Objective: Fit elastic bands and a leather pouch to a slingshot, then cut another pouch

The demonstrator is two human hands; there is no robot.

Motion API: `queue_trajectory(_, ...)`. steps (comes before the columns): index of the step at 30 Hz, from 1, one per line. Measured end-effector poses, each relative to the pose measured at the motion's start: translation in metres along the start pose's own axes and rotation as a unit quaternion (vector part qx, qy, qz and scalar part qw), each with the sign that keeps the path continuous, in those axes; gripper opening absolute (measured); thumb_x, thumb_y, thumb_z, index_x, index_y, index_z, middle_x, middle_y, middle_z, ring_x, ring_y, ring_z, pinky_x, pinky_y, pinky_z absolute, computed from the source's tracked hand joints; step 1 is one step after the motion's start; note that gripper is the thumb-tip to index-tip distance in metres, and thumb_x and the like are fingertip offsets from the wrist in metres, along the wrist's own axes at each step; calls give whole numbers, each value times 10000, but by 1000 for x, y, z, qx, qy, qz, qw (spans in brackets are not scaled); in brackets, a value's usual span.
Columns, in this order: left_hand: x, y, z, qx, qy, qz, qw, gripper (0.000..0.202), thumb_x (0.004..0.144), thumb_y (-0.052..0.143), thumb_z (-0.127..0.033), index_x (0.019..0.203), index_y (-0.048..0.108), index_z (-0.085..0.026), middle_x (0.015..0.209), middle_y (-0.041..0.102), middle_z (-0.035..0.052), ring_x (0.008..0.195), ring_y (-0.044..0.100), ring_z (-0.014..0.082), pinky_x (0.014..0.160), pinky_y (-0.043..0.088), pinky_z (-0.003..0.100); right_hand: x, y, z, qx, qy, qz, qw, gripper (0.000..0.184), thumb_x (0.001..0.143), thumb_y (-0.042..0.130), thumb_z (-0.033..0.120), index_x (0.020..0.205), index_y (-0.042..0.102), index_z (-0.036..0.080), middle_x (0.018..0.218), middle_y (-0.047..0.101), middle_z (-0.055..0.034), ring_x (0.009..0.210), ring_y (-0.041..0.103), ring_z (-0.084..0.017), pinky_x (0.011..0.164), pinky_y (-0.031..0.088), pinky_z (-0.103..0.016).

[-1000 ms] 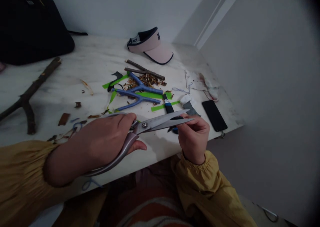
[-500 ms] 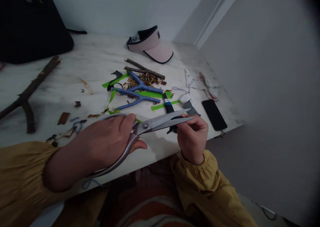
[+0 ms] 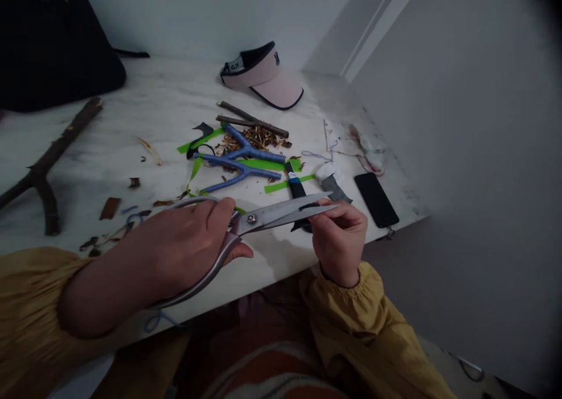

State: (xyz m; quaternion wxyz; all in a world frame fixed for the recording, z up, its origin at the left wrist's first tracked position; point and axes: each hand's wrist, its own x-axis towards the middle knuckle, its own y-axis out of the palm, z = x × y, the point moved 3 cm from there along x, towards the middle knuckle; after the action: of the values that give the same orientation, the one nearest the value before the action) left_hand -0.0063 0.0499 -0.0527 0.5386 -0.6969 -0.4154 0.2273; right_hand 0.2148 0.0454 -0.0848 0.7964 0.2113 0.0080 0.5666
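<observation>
My left hand point(image 3: 188, 247) is wrapped round the handles of a large pair of metal scissors point(image 3: 263, 217), whose blades stand slightly apart and point right. At the blade tips, my right hand point(image 3: 340, 235) is closed in a pinch. A small black piece point(image 3: 309, 206) shows between the blades by those fingertips; most of it is hidden. Behind the scissors lies a dark craft knife point(image 3: 296, 185) with a blue band, its lower part covered by the blades. Two forked sticks wrapped in blue cord, an upper one point(image 3: 248, 149) and a lower one point(image 3: 243, 174), lie beyond.
A pink visor point(image 3: 276, 83) sits at the back. Bare twigs point(image 3: 252, 120) and wood shavings point(image 3: 259, 138) lie behind the wrapped sticks. A forked branch point(image 3: 61, 144) and black bag point(image 3: 57, 48) are left. At right are a phone point(image 3: 376, 200) and grey scrap point(image 3: 336, 187).
My left hand and the scissors have shifted very slightly left. The right hand stays at the blade tips, and the blades remain slightly apart.
</observation>
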Motion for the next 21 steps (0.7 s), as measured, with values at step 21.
queue_trajectory(21, -1, 4, -4, 143, 73, 19, 987, 577, 926, 188, -614, 969, 542, -161, 789, 650, 124, 639, 632, 260, 553, 465, 366, -2, 6, 0, 39, 21, -5, 999, 210, 571, 781, 81, 611, 695, 268, 660, 716, 47, 612, 672, -111, 570, 580, -251)
